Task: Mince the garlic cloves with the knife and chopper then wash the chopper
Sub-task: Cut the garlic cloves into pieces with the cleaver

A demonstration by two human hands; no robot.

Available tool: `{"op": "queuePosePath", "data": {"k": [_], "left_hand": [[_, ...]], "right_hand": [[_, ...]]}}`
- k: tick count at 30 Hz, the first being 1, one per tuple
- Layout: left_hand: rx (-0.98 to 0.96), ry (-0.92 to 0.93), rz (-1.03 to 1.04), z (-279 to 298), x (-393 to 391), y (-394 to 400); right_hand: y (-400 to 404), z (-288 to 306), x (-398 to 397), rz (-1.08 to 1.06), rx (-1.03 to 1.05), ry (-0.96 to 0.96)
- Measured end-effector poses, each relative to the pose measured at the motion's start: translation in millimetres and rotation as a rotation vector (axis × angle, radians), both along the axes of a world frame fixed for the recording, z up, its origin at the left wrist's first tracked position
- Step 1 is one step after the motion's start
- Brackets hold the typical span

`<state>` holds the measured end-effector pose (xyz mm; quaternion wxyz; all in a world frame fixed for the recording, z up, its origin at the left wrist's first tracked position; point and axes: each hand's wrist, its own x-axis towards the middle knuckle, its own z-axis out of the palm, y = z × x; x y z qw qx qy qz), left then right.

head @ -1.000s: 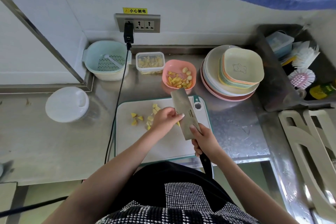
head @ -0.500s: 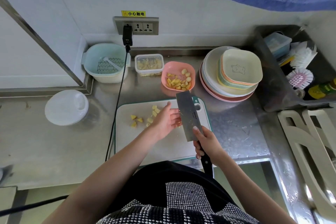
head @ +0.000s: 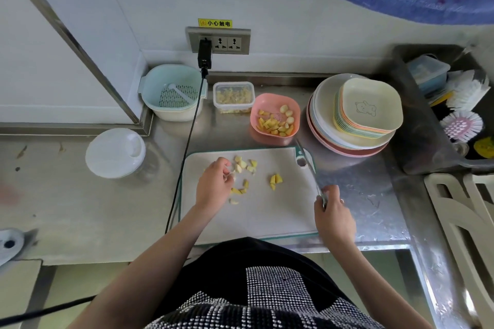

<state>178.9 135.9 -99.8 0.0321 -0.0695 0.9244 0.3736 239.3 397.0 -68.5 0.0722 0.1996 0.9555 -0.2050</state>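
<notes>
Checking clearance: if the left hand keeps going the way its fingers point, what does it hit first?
Likely the garlic pieces on the cutting board, right at the left hand fingertips.

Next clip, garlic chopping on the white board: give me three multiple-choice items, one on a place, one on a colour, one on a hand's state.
1. Where is the knife?
A. over the board's right edge
B. in the sink
C. on the plates

2. What colour is the bowl holding cut pieces?
A. blue
B. pink
C. black

3. What is the right hand doing?
A. lying flat on the counter
B. gripping the knife
C. holding a brush

Answers: 1 A, the blade runs along the cutting board edge. 2 B, its rim is pink. 3 B, fingers curl round the handle.
</notes>
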Motion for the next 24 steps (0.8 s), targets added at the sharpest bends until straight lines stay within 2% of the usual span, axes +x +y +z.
{"op": "queuePosePath", "data": {"k": [4,8,12,18,21,24], "left_hand": [[-0.054,0.049,-0.003,5,4,-8],[-0.057,0.05,0.033,6,6,-16],[-0.082,0.098,0.011,5,10,-21],[-0.101,0.2,0.105,11,3,-39],[-0.213,0.324,0.07,14,0,-55],[-0.506,0.426,0.065,18,-5,-81]], "right_hand": [[-6,-11,-2,0.11,0.072,-0.011],[-9,-17,-1,0.149,0.036,-0.084],[-7,-13,-2,0.144,0.008,-0.06],[2,-7,-6,0.099,-0.033,-0.029],[-3,0,-14,0.072,0.013,0.021],[-26,11,-26,0.132,0.013,0.133]]}}
